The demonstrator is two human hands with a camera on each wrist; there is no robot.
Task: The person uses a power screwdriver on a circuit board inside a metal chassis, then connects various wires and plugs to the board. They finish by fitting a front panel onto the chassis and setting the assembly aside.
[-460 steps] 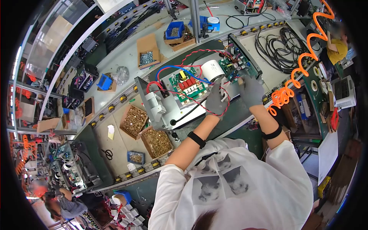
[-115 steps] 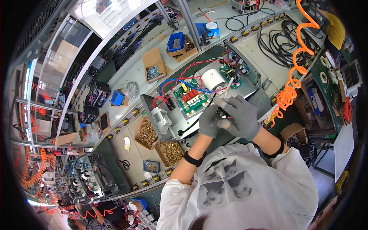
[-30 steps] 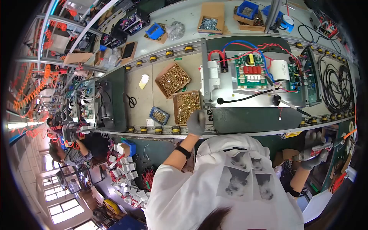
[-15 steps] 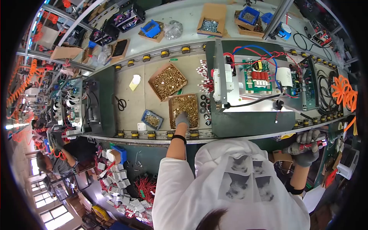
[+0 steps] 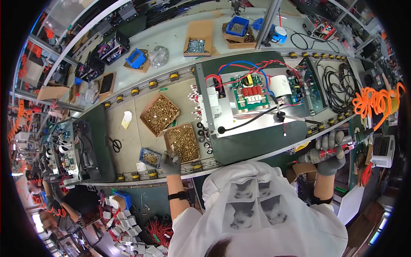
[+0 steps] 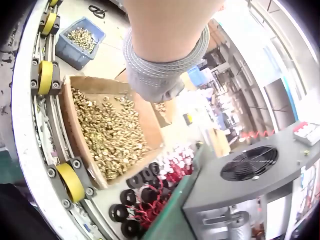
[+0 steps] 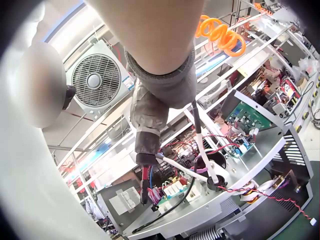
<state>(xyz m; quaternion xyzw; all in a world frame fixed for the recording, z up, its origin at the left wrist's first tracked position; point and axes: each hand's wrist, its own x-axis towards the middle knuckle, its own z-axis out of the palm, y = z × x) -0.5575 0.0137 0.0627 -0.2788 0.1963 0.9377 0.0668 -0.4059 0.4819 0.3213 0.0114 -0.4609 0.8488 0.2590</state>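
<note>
My gloved left hand (image 5: 171, 165) is at the front corner of a cardboard box of brass-coloured screws (image 5: 183, 143), next to a small blue bin of screws (image 5: 150, 157). In the left wrist view its fingers (image 6: 167, 93) look curled; I cannot tell whether they hold anything. At the right, past the bench edge, my gloved right hand (image 5: 330, 165) grips an air screwdriver (image 5: 316, 156) joined to the orange coiled hose (image 5: 374, 103). The tool's dark nose and bit (image 7: 145, 192) point down in the right wrist view. An opened electrical chassis (image 5: 252, 118) with a green circuit board (image 5: 249, 93) and white capacitor (image 5: 280, 85) sits between the hands.
Another screw box (image 5: 159, 113), scissors (image 5: 115, 144) and black rings (image 5: 201, 132) lie left of the chassis. A roller rail (image 5: 153, 173) runs along the front edge. Black cables (image 5: 340, 85) are coiled at the right. Another person (image 5: 60, 205) works at the far left.
Earlier both hands worked together at the chassis; since then the right hand has taken up the screwdriver. My left hand reached into the near screw box and has now drawn back to its front corner.
</note>
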